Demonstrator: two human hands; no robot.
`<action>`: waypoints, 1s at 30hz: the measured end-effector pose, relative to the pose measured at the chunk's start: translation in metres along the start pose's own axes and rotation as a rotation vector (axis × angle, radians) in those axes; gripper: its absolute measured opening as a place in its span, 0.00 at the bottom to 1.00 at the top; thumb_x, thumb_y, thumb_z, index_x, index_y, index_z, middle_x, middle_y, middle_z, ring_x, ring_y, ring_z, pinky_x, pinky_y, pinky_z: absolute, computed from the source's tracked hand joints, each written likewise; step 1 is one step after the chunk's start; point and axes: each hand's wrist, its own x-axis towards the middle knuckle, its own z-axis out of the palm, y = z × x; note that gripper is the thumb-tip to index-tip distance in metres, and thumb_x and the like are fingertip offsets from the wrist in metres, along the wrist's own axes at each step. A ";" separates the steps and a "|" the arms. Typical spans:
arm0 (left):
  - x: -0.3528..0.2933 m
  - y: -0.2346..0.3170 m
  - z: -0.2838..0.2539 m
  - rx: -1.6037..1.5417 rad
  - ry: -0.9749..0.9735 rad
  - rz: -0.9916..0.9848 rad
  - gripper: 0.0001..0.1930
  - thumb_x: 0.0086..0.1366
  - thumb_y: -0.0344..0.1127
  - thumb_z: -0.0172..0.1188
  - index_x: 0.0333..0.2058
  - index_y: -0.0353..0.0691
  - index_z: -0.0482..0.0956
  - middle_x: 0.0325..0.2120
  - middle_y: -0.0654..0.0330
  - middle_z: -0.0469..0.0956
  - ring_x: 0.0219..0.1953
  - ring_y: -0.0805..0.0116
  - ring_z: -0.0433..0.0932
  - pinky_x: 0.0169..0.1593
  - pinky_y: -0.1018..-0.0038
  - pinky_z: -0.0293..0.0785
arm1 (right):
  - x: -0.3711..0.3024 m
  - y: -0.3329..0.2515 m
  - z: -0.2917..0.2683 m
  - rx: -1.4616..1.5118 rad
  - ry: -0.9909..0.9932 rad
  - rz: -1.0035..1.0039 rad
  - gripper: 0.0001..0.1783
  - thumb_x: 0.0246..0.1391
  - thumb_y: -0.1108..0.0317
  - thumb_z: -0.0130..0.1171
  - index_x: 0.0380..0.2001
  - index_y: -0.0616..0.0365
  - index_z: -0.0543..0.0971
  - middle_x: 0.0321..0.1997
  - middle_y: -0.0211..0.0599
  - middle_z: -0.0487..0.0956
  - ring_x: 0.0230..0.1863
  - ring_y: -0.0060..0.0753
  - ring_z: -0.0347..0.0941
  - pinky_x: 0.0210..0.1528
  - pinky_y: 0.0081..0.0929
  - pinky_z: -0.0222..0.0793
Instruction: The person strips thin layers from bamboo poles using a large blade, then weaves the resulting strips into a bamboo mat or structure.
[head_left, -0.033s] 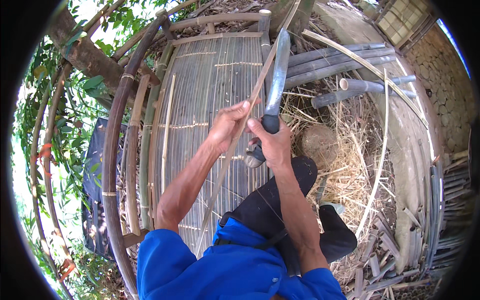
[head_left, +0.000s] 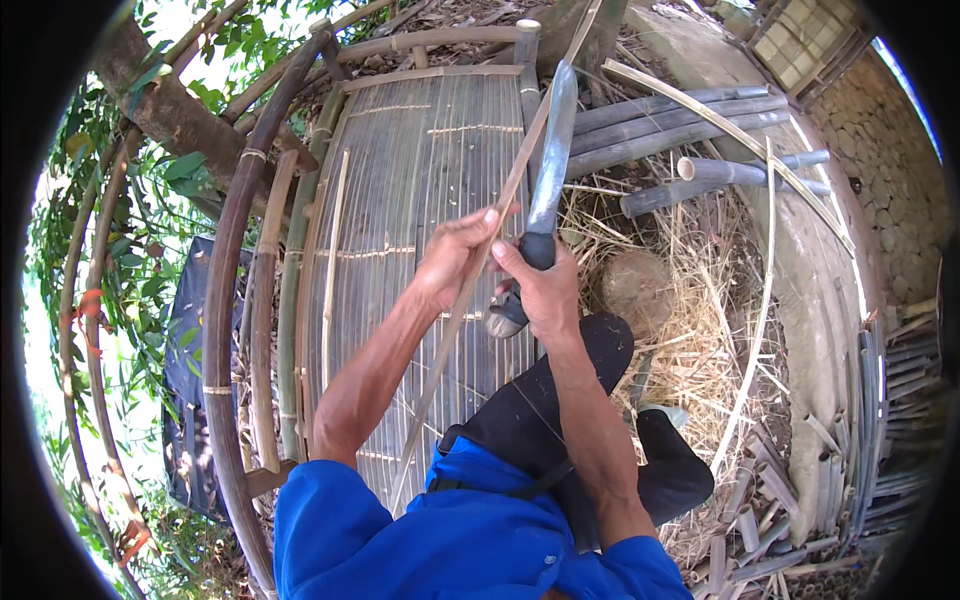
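Note:
A long, thin bamboo strip [head_left: 517,175] runs slantwise from the top of the view down toward my lap. My left hand [head_left: 452,262] pinches it around its middle, thumb on top. My right hand [head_left: 548,290] is closed around the dark handle of a machete [head_left: 553,160]. The blade points up and away, beside the strip and close to it; whether they touch I cannot tell. Below the handle, next to my right hand, is a rounded, dull end piece [head_left: 504,322], partly hidden by the fingers.
A slatted bamboo platform [head_left: 385,160] with a pole railing [head_left: 228,300] lies under and left of my arms. On the right are dark bamboo poles [head_left: 680,130], pale shavings [head_left: 700,340], a round block [head_left: 637,290], a long curved strip [head_left: 755,340] and cut bamboo pieces [head_left: 775,480].
Both hands and the machete have shifted very slightly, the blade a little down and to the left. Each hand keeps the same hold.

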 end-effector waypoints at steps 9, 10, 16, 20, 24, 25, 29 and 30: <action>-0.072 -0.010 -0.068 0.270 0.313 0.052 0.17 0.73 0.34 0.56 0.53 0.26 0.77 0.20 0.67 0.73 0.10 0.84 0.62 0.11 0.80 0.56 | -0.011 0.017 -0.070 -0.318 0.156 0.066 0.13 0.56 0.70 0.68 0.37 0.63 0.74 0.24 0.32 0.77 0.18 0.18 0.70 0.17 0.20 0.66; -0.084 -0.010 -0.066 0.311 0.342 0.014 0.17 0.72 0.33 0.57 0.53 0.27 0.77 0.20 0.67 0.72 0.11 0.83 0.63 0.11 0.80 0.56 | -0.010 0.014 -0.073 -0.317 0.173 0.068 0.13 0.56 0.70 0.68 0.37 0.63 0.74 0.24 0.32 0.77 0.18 0.18 0.70 0.17 0.20 0.66; -0.156 -0.027 -0.036 0.354 0.366 -0.157 0.16 0.70 0.31 0.59 0.51 0.26 0.79 0.20 0.65 0.73 0.11 0.82 0.64 0.12 0.81 0.56 | 0.043 -0.021 -0.047 -0.260 0.178 -0.191 0.14 0.58 0.68 0.66 0.41 0.64 0.74 0.34 0.35 0.82 0.28 0.20 0.79 0.24 0.18 0.72; -0.173 -0.037 -0.026 0.349 0.313 -0.225 0.14 0.70 0.29 0.58 0.50 0.26 0.80 0.20 0.63 0.74 0.11 0.81 0.66 0.12 0.81 0.58 | 0.061 -0.015 -0.040 -0.174 0.108 -0.215 0.13 0.59 0.70 0.65 0.40 0.67 0.72 0.30 0.37 0.82 0.26 0.22 0.79 0.23 0.19 0.71; -0.175 -0.041 -0.024 0.324 0.277 -0.257 0.13 0.70 0.27 0.57 0.50 0.27 0.80 0.20 0.61 0.75 0.10 0.80 0.67 0.12 0.81 0.59 | 0.055 -0.002 -0.054 -0.284 0.087 -0.033 0.12 0.58 0.72 0.63 0.40 0.67 0.72 0.28 0.37 0.81 0.25 0.25 0.80 0.22 0.21 0.73; -0.177 -0.043 -0.025 0.344 0.284 -0.254 0.13 0.70 0.27 0.57 0.50 0.27 0.81 0.20 0.61 0.75 0.10 0.80 0.67 0.12 0.81 0.60 | 0.050 0.001 -0.053 -0.255 0.112 -0.058 0.12 0.58 0.72 0.62 0.40 0.67 0.72 0.26 0.35 0.79 0.23 0.26 0.79 0.21 0.22 0.73; -0.183 -0.049 -0.027 0.382 0.281 -0.276 0.13 0.69 0.27 0.58 0.49 0.26 0.81 0.19 0.61 0.75 0.10 0.80 0.67 0.12 0.80 0.59 | 0.049 0.009 -0.053 -0.200 0.141 -0.120 0.12 0.58 0.71 0.62 0.39 0.66 0.72 0.24 0.34 0.78 0.21 0.26 0.78 0.21 0.22 0.73; -0.185 -0.052 -0.029 0.359 0.281 -0.282 0.13 0.69 0.27 0.58 0.49 0.26 0.81 0.19 0.61 0.75 0.10 0.79 0.67 0.11 0.80 0.60 | 0.050 0.009 -0.054 -0.126 0.103 -0.085 0.13 0.58 0.71 0.61 0.41 0.68 0.71 0.24 0.34 0.78 0.20 0.25 0.78 0.20 0.23 0.72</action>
